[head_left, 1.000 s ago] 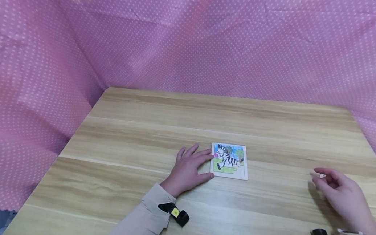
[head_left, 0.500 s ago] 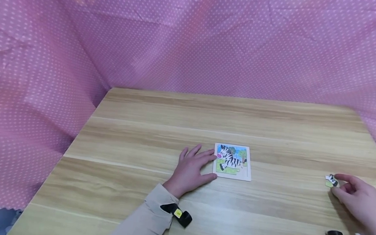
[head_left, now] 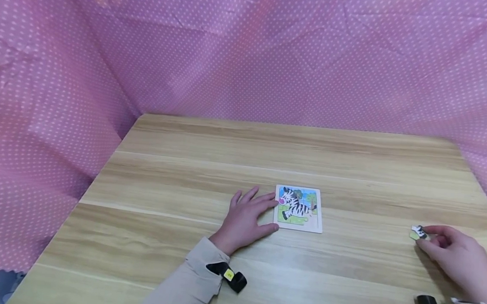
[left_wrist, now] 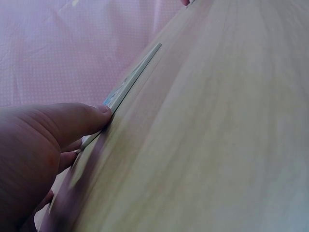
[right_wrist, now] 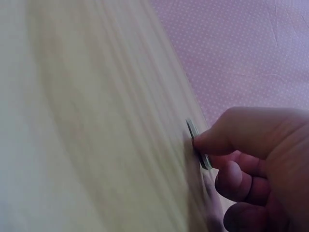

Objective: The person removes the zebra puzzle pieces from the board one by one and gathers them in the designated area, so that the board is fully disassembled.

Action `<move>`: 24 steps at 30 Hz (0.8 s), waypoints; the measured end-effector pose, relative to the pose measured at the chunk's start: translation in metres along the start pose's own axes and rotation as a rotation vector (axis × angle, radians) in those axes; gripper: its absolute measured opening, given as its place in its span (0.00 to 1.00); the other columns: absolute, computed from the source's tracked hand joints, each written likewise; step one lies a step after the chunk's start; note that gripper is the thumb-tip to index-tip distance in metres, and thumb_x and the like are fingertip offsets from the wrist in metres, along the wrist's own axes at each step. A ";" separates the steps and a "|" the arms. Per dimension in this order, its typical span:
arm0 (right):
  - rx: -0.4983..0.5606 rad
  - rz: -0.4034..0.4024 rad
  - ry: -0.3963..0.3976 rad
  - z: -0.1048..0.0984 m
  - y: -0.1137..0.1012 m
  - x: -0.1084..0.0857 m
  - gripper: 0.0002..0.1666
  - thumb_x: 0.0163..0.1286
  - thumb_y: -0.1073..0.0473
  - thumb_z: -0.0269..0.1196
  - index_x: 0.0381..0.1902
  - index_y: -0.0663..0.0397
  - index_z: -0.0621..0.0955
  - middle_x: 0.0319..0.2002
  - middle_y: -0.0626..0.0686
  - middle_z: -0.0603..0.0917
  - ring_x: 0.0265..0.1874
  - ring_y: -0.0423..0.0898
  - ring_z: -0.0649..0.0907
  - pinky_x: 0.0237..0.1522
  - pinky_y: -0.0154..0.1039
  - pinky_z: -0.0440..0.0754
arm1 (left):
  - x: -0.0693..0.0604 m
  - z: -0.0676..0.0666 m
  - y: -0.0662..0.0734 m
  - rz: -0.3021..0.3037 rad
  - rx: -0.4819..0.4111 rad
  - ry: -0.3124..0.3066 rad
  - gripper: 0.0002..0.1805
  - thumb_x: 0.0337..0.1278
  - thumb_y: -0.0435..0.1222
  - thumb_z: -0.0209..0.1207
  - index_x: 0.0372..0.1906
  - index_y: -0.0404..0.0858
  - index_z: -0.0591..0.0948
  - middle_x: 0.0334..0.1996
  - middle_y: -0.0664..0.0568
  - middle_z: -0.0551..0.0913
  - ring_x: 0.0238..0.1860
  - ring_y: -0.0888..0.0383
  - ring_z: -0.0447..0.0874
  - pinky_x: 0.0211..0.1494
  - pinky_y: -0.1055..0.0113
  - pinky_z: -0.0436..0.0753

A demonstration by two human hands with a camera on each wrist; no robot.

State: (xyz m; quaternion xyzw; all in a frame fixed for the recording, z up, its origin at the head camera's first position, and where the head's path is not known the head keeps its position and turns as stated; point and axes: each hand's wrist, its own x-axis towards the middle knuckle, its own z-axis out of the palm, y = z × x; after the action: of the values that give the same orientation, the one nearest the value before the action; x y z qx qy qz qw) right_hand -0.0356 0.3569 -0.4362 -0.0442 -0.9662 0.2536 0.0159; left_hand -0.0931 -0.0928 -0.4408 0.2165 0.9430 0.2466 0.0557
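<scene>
A small zebra jigsaw puzzle (head_left: 292,219) in a white frame lies on the table, with a bare pale area at its lower right corner. My left hand (head_left: 244,225) rests spread beside it, thumb and fingertips touching the frame's left edge. In the left wrist view, the thumb (left_wrist: 82,121) lies against the frame's edge (left_wrist: 137,75). Far to the right, my right hand (head_left: 458,256) pinches a puzzle piece (head_left: 418,232) with black, white and green print between thumb and index finger. The right wrist view has this piece (right_wrist: 199,145) edge-on, close to the tabletop.
The wooden table (head_left: 209,154) spreads around both hands. Pink dotted cloth (head_left: 275,55) hangs behind it and along the left side. Each wrist wears a black strap (head_left: 226,274) with a yellow label.
My right hand has turned the puzzle piece so its printed face shows, shifting right and then slightly back left. The left hand stays at the puzzle frame. The head view sways a little.
</scene>
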 end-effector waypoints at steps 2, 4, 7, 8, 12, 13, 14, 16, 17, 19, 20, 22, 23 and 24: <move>0.016 0.006 -0.008 0.002 -0.002 0.000 0.23 0.69 0.51 0.66 0.51 0.65 0.81 0.30 0.50 0.78 0.22 0.35 0.69 0.24 0.34 0.64 | 0.000 0.000 0.000 -0.001 0.000 -0.001 0.32 0.59 0.56 0.65 0.67 0.53 0.77 0.73 0.64 0.68 0.78 0.49 0.51 0.76 0.38 0.42; 0.027 0.010 -0.013 0.004 -0.005 -0.001 0.24 0.69 0.50 0.66 0.51 0.64 0.81 0.30 0.50 0.79 0.22 0.35 0.70 0.24 0.34 0.64 | 0.000 0.000 -0.001 -0.004 0.001 -0.003 0.32 0.59 0.57 0.65 0.67 0.53 0.77 0.73 0.64 0.68 0.79 0.49 0.51 0.76 0.39 0.42; 0.051 0.009 -0.023 0.006 -0.010 0.000 0.24 0.69 0.50 0.67 0.51 0.65 0.81 0.30 0.51 0.79 0.23 0.36 0.70 0.24 0.34 0.64 | 0.000 0.000 0.000 -0.004 -0.002 -0.002 0.32 0.59 0.57 0.65 0.67 0.53 0.77 0.73 0.64 0.68 0.79 0.49 0.51 0.76 0.39 0.42; 0.057 0.006 -0.026 0.007 -0.013 0.000 0.24 0.69 0.50 0.67 0.51 0.65 0.81 0.30 0.51 0.78 0.23 0.36 0.70 0.24 0.34 0.64 | 0.000 0.000 0.000 -0.005 -0.002 -0.003 0.32 0.59 0.57 0.65 0.67 0.53 0.77 0.73 0.64 0.68 0.79 0.49 0.51 0.76 0.39 0.42; 0.114 -0.024 -0.038 0.013 -0.025 0.003 0.22 0.68 0.53 0.67 0.51 0.65 0.81 0.29 0.50 0.78 0.23 0.37 0.71 0.24 0.33 0.65 | 0.000 -0.001 0.000 -0.004 -0.004 -0.002 0.32 0.59 0.56 0.65 0.68 0.53 0.77 0.73 0.64 0.68 0.78 0.49 0.51 0.76 0.39 0.42; 0.131 -0.034 -0.041 0.015 -0.028 0.004 0.21 0.68 0.54 0.67 0.51 0.65 0.81 0.29 0.50 0.78 0.24 0.37 0.71 0.25 0.33 0.66 | 0.000 -0.001 0.001 -0.003 -0.003 0.000 0.32 0.58 0.56 0.65 0.68 0.53 0.77 0.73 0.64 0.68 0.78 0.49 0.52 0.76 0.38 0.42; 0.155 -0.046 -0.041 0.017 -0.032 0.004 0.21 0.68 0.55 0.68 0.51 0.65 0.81 0.29 0.50 0.78 0.24 0.36 0.72 0.25 0.32 0.66 | 0.000 -0.001 0.001 -0.002 -0.004 0.001 0.32 0.58 0.56 0.66 0.68 0.53 0.77 0.73 0.63 0.68 0.78 0.48 0.52 0.76 0.38 0.42; 0.188 -0.075 -0.036 0.020 -0.040 0.006 0.19 0.67 0.57 0.68 0.51 0.64 0.82 0.29 0.49 0.78 0.24 0.36 0.72 0.26 0.31 0.68 | 0.000 -0.002 0.001 0.001 -0.006 0.002 0.32 0.58 0.56 0.66 0.67 0.53 0.77 0.73 0.63 0.68 0.78 0.48 0.52 0.76 0.38 0.42; 0.201 -0.090 -0.033 0.022 -0.044 0.006 0.19 0.66 0.57 0.69 0.50 0.63 0.82 0.28 0.48 0.78 0.24 0.36 0.73 0.26 0.31 0.68 | 0.000 -0.002 0.001 0.002 -0.008 0.002 0.32 0.58 0.56 0.66 0.67 0.52 0.77 0.73 0.63 0.68 0.78 0.48 0.52 0.76 0.38 0.42; 0.223 -0.111 -0.037 0.025 -0.051 0.006 0.18 0.66 0.58 0.69 0.50 0.63 0.82 0.28 0.48 0.77 0.24 0.37 0.73 0.27 0.31 0.68 | -0.001 -0.002 0.001 0.000 -0.008 -0.001 0.32 0.58 0.56 0.66 0.67 0.53 0.77 0.73 0.63 0.68 0.78 0.48 0.52 0.76 0.38 0.42; 0.231 -0.117 -0.042 0.027 -0.054 0.007 0.18 0.66 0.58 0.69 0.50 0.63 0.82 0.28 0.48 0.77 0.25 0.37 0.73 0.27 0.31 0.69 | 0.000 -0.002 0.001 0.000 -0.008 -0.002 0.32 0.58 0.56 0.66 0.67 0.53 0.77 0.73 0.63 0.68 0.78 0.48 0.52 0.76 0.38 0.42; 0.242 -0.131 -0.051 0.031 -0.060 0.008 0.18 0.66 0.58 0.69 0.49 0.63 0.82 0.28 0.48 0.76 0.25 0.37 0.72 0.27 0.31 0.68 | -0.001 -0.001 0.001 -0.003 -0.008 -0.004 0.32 0.58 0.56 0.66 0.67 0.53 0.77 0.73 0.63 0.68 0.78 0.48 0.52 0.76 0.38 0.42; 0.245 -0.139 -0.058 0.032 -0.064 0.008 0.18 0.66 0.58 0.69 0.49 0.62 0.82 0.28 0.48 0.76 0.25 0.37 0.72 0.26 0.31 0.68 | -0.001 -0.001 0.001 -0.005 -0.008 -0.004 0.32 0.58 0.56 0.66 0.67 0.53 0.77 0.73 0.63 0.68 0.78 0.48 0.52 0.76 0.38 0.41; 0.247 -0.146 -0.062 0.034 -0.067 0.008 0.17 0.66 0.58 0.70 0.49 0.62 0.82 0.28 0.49 0.76 0.25 0.37 0.72 0.27 0.31 0.68 | -0.001 -0.001 0.001 -0.006 -0.008 -0.005 0.32 0.58 0.56 0.66 0.67 0.53 0.77 0.73 0.63 0.68 0.78 0.48 0.52 0.76 0.38 0.41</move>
State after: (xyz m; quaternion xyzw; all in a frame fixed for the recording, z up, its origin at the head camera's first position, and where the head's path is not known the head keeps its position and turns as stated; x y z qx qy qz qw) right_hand -0.0506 0.2831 -0.4329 0.0362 -0.9282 0.3702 0.0096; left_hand -0.0922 -0.0927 -0.4390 0.2140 0.9425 0.2498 0.0594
